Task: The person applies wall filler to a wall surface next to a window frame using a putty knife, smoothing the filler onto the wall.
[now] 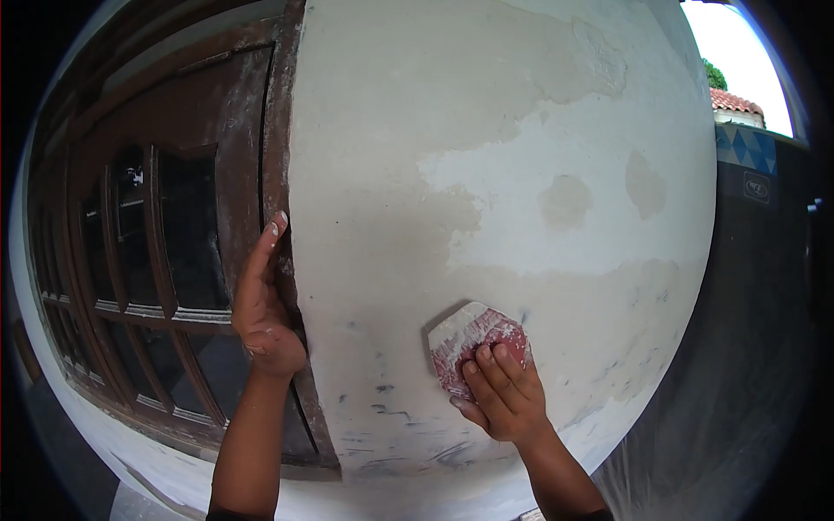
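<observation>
My right hand presses a reddish piece of sandpaper, caked with white dust, flat against the wall. Its fingers lie over the lower right part of the sheet, with the thumb at the bottom edge. The sheet's left edge casts a dark shadow on the plaster. My left hand rests on the brown wooden frame beside the wall, its fingers stretched upward and holding nothing. White specks mark its fingertips.
The wall has pale filler patches and dark scuffs low down. A wooden window with dark panes fills the left. At the right hangs a dark sheet with a blue patterned band; a tiled roof shows beyond.
</observation>
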Demonstrator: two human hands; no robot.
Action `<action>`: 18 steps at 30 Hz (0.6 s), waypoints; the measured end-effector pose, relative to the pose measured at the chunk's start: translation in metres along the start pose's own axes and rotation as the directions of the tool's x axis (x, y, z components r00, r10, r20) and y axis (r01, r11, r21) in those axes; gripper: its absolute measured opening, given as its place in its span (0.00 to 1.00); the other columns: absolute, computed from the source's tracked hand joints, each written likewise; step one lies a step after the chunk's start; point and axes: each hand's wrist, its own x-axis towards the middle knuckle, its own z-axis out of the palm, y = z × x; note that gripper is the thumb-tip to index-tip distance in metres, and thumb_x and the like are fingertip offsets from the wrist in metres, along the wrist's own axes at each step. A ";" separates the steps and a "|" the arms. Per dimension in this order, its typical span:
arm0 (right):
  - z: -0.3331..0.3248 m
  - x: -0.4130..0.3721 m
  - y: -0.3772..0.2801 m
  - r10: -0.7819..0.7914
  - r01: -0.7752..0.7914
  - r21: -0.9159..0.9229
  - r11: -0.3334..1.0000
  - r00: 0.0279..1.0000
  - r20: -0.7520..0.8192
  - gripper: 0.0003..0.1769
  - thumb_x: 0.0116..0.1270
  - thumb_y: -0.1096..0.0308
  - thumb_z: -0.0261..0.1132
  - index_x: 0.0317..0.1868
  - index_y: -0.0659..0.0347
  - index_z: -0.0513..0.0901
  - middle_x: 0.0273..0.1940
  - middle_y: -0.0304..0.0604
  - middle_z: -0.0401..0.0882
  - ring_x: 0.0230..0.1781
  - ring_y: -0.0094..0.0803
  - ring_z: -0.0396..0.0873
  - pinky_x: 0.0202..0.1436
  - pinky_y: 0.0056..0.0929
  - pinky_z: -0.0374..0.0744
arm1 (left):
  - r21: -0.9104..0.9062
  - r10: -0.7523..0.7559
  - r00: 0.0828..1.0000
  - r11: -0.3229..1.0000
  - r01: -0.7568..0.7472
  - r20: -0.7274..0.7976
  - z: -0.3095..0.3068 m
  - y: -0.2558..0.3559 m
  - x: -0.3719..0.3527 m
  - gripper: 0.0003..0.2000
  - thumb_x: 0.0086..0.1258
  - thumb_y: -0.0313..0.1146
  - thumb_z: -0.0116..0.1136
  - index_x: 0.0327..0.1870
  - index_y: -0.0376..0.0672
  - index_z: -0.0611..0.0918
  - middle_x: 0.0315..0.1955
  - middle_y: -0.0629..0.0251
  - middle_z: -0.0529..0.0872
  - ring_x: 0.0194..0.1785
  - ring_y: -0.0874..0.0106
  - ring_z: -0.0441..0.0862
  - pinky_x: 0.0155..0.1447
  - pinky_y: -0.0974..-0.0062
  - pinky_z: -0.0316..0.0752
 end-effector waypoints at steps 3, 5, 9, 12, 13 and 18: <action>0.004 0.005 0.000 -0.032 0.032 -0.005 0.999 0.999 0.016 0.22 0.64 0.52 0.65 0.55 0.54 0.83 0.59 0.42 0.79 0.65 0.36 0.73 0.62 0.44 0.71 | 0.018 -0.032 0.999 0.999 0.032 0.010 0.000 0.004 -0.001 0.56 0.60 0.79 0.21 0.70 0.28 0.61 0.68 0.45 0.67 0.72 0.56 0.64 0.75 0.58 0.55; 0.007 -0.004 -0.001 -0.037 0.038 -0.023 0.999 0.999 0.028 0.22 0.64 0.52 0.65 0.55 0.54 0.83 0.59 0.42 0.79 0.65 0.36 0.73 0.63 0.44 0.71 | 0.035 -0.038 0.999 0.999 0.037 0.013 -0.001 0.003 0.000 0.56 0.61 0.79 0.21 0.70 0.28 0.61 0.68 0.44 0.67 0.72 0.56 0.64 0.75 0.58 0.55; -0.001 -0.029 0.001 -0.055 0.053 0.022 0.998 0.996 0.066 0.25 0.67 0.52 0.63 0.54 0.63 0.82 0.60 0.51 0.78 0.67 0.45 0.69 0.65 0.53 0.70 | 0.001 0.015 1.000 1.000 -0.015 0.006 -0.005 -0.005 0.000 0.57 0.60 0.79 0.24 0.68 0.25 0.63 0.66 0.43 0.69 0.71 0.56 0.66 0.75 0.60 0.57; -0.004 -0.014 0.001 -0.025 0.025 0.007 1.000 0.999 0.027 0.24 0.66 0.52 0.65 0.55 0.59 0.82 0.59 0.46 0.79 0.66 0.40 0.71 0.64 0.48 0.71 | -0.001 0.001 1.000 1.000 -0.001 0.020 -0.001 0.000 -0.001 0.56 0.61 0.79 0.23 0.70 0.26 0.61 0.68 0.44 0.67 0.72 0.56 0.64 0.75 0.59 0.56; -0.002 -0.005 0.003 -0.012 0.012 -0.001 1.000 1.000 -0.004 0.23 0.64 0.52 0.66 0.56 0.55 0.83 0.59 0.41 0.80 0.65 0.36 0.73 0.63 0.43 0.71 | -0.011 -0.018 1.000 1.000 0.018 0.000 0.001 0.003 -0.001 0.56 0.61 0.79 0.23 0.70 0.27 0.61 0.68 0.44 0.67 0.72 0.57 0.64 0.75 0.59 0.55; 0.005 0.000 0.004 -0.033 0.032 0.024 0.999 0.999 0.042 0.24 0.68 0.53 0.62 0.55 0.63 0.81 0.61 0.51 0.77 0.67 0.45 0.70 0.64 0.53 0.71 | -0.006 -0.030 1.000 1.000 0.030 0.005 0.002 0.005 0.000 0.56 0.60 0.79 0.23 0.70 0.28 0.61 0.68 0.44 0.67 0.73 0.57 0.64 0.76 0.59 0.55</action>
